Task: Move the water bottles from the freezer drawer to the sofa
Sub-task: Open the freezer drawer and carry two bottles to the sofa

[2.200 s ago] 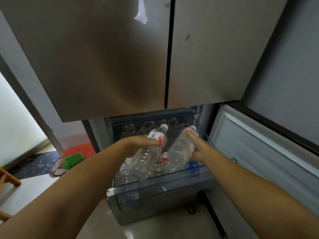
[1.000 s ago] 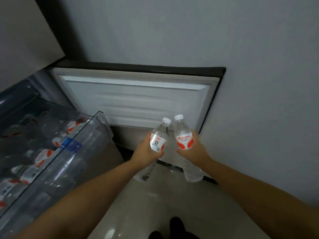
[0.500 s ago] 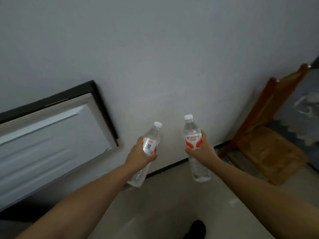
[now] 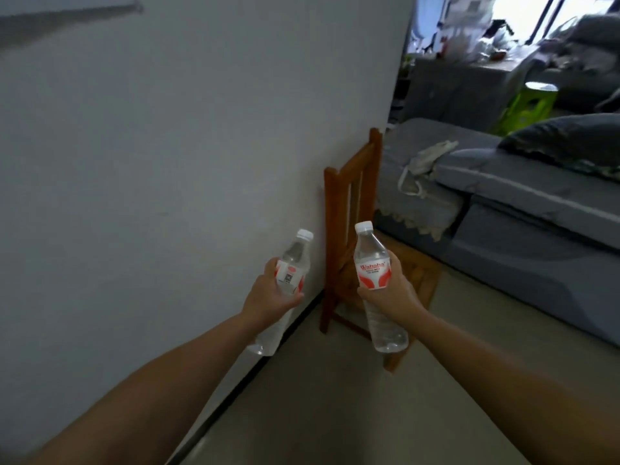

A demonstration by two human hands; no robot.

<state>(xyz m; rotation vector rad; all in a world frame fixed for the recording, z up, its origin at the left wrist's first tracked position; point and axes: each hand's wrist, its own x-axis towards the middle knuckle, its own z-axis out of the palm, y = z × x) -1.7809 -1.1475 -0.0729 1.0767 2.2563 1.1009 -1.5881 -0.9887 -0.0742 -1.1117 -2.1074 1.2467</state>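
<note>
The person carries one water bottle in each hand; the left hand [image 4: 268, 297] wraps its fingers round the middle of the left bottle [image 4: 285, 290], which leans cap-forward toward the wall [image 4: 167, 146], while the right hand [image 4: 389, 293] grips the right bottle [image 4: 372, 273] at its red and white label, holding it close to upright; both hands are closed firmly on their loads, neither bottle touching the other; the grey sofa [image 4: 520, 209] lies ahead and to the right, with a wooden chair [image 4: 349, 203] standing against the wall between the hands and the sofa's near end; the step in hand appears to be the carry itself, and doing it well probably means steering right of the chair rather than brushing it, keeping the grip at the labelled waist where cold, possibly damp plastic is least likely to slip, and aiming for the flat seat cushion, clear of the pale cloth [image 4: 426, 162] draped near the sofa's end, so the bottles can be laid down without rolling off
</note>
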